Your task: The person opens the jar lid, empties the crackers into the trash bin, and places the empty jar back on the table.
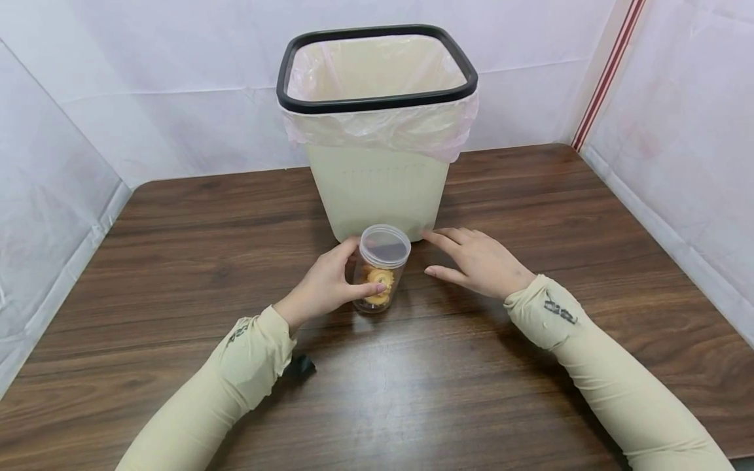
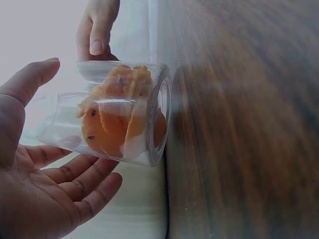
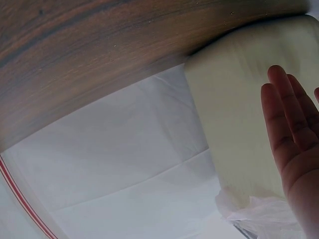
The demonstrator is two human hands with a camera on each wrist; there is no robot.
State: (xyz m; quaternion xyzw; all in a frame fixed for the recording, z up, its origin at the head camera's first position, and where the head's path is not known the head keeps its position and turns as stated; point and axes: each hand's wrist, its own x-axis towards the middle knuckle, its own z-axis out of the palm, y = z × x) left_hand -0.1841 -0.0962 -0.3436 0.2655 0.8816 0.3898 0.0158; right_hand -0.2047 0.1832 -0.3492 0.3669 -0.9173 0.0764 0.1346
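A clear jar (image 1: 385,252) with a screw-ridged rim stands upright on the table in front of the bin, with yellow ruffled cookies (image 1: 378,286) inside it. Dark specks dot the cookies (image 2: 107,122) in the left wrist view. My left hand (image 1: 324,281) is around the jar's left side, thumb in front and fingers behind. In the left wrist view those fingers are spread and nearly straight, and the thumb stands off the jar wall. To the right of the jar, apart from it, my right hand (image 1: 480,261) has its fingers extended toward the bin's lower front.
A cream bin (image 1: 377,190) with a black rim and a pinkish plastic liner (image 1: 400,124) stands at the back of the wooden table (image 1: 224,222). White sheeting (image 1: 177,98) hangs behind and at both sides. Something small and dark (image 1: 300,367) shows beside the left sleeve.
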